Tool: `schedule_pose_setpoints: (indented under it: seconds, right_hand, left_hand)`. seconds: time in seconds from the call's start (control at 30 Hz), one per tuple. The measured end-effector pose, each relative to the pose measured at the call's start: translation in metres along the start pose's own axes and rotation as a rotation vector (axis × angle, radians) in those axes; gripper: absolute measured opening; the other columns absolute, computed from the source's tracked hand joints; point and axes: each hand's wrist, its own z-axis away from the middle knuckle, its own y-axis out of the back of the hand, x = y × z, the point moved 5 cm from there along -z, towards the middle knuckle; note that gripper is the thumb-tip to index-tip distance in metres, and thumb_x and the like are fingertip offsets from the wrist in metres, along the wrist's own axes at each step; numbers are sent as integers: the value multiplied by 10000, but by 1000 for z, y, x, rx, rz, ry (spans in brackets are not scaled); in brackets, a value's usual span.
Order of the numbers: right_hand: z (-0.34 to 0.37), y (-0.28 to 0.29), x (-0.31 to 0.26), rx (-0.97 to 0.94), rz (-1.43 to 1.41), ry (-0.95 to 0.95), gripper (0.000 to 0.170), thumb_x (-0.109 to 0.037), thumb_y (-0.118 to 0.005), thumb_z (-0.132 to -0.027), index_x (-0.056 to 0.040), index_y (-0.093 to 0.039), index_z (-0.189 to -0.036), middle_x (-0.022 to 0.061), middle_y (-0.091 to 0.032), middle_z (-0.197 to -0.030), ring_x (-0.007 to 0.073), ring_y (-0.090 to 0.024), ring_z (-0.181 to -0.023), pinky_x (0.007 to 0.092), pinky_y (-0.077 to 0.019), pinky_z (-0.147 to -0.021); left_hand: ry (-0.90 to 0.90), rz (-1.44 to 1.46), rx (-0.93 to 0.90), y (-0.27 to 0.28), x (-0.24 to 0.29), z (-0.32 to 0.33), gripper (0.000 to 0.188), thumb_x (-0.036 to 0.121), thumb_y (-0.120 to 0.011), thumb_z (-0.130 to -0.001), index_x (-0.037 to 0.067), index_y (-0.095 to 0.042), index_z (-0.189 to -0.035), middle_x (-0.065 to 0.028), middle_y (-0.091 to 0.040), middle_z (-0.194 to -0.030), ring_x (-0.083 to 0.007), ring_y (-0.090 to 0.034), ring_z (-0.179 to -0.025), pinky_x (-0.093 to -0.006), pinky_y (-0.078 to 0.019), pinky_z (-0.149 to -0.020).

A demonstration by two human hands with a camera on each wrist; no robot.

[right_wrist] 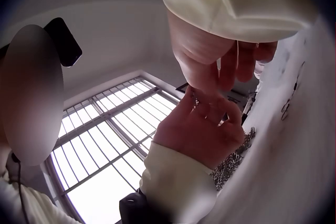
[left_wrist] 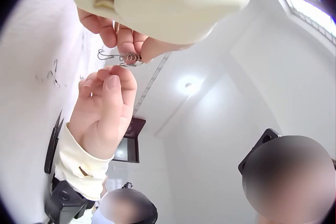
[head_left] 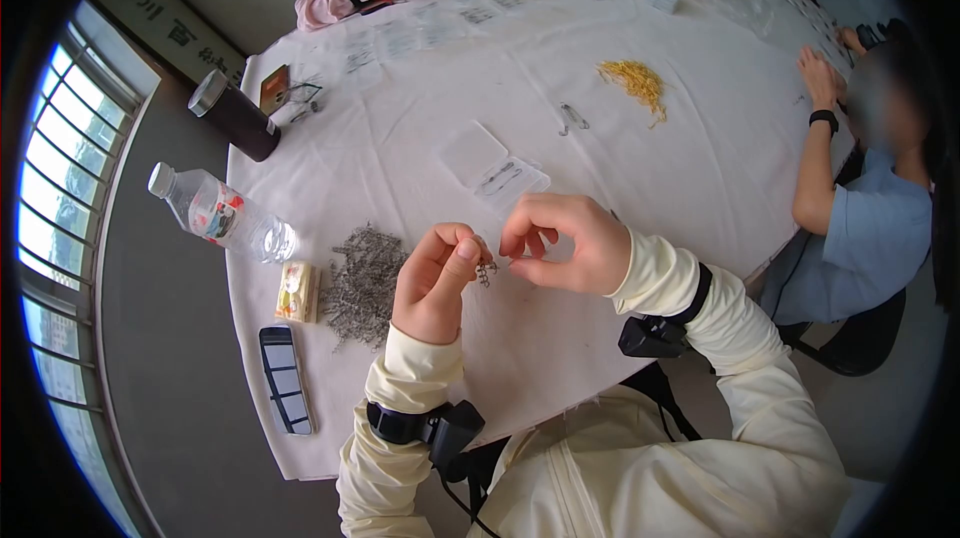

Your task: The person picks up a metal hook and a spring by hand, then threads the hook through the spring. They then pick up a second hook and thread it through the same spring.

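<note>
Between the thumb and fingers of my left hand (head_left: 432, 283) are small wire hooks (head_left: 486, 272); the left wrist view shows their bent ends and a coiled part (left_wrist: 130, 57). My right hand (head_left: 575, 243) hovers just beside them with bent, loose fingers, thumb and forefinger slightly apart, and nothing visible between them. Beyond both hands lies an open clear plastic box (head_left: 515, 181) with a few dark wire pieces in it, its lid (head_left: 472, 152) folded back. To the left of my left hand spreads a pile of grey metal hooks (head_left: 362, 288).
A tissue pack (head_left: 296, 292), a phone (head_left: 286, 380), a water bottle (head_left: 225, 216) and a dark tumbler (head_left: 236, 116) line the left edge. Farther off are loose hooks (head_left: 573, 119) and a yellow heap (head_left: 637, 84). Other people sit across and at right.
</note>
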Motion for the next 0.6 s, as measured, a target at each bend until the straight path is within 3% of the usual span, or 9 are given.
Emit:
schedule_pose_setpoints:
  seconds: [0.07,0.17,0.4,0.47,0.6]
  right_hand:
    - [-1,-2,-5,26,111,95,205,-57,-758,-779,-57,-621,-931,29,-630,-841,144,-582,-700,286,-484,-616]
    - [-1,-8,-5,68,170,152,249,-84,-798,-758,-64,-614,-925,32,-611,-831,161,-585,-702,290,-482,-599]
    - [-1,-9,-11,140,205,212,225,-70,-789,-767,-69,-607,-899,29,-597,-818,167,-597,-711,290,-482,-586]
    - [0,-9,-10,128,196,196,230,10,-789,-736,-45,-627,-890,41,-625,-849,161,-595,-709,286,-494,-635]
    - [1,-8,-13,141,176,218,201,36,-757,-751,-44,-628,-883,39,-628,-842,163,-596,-711,287,-492,-634]
  left_hand:
    - [-2,71,0,1,-1,0,127,153,-548,-1003,56,-577,-1079,-17,-583,-998,-100,-515,-925,-247,-377,-804]
    - [17,119,7,2,-3,0,128,157,-548,-1005,61,-575,-1086,-15,-588,-1011,-101,-525,-944,-249,-383,-807]
    - [10,157,30,-1,-4,-1,125,161,-553,-1007,47,-580,-1048,-7,-593,-960,-101,-533,-898,-250,-386,-789]
    - [2,158,22,-1,-5,-1,124,156,-552,-1006,44,-577,-1052,-9,-594,-969,-105,-540,-901,-251,-390,-791]
    - [1,162,22,0,-5,-1,122,154,-552,-1005,45,-578,-1052,-14,-597,-977,-108,-543,-912,-250,-393,-798]
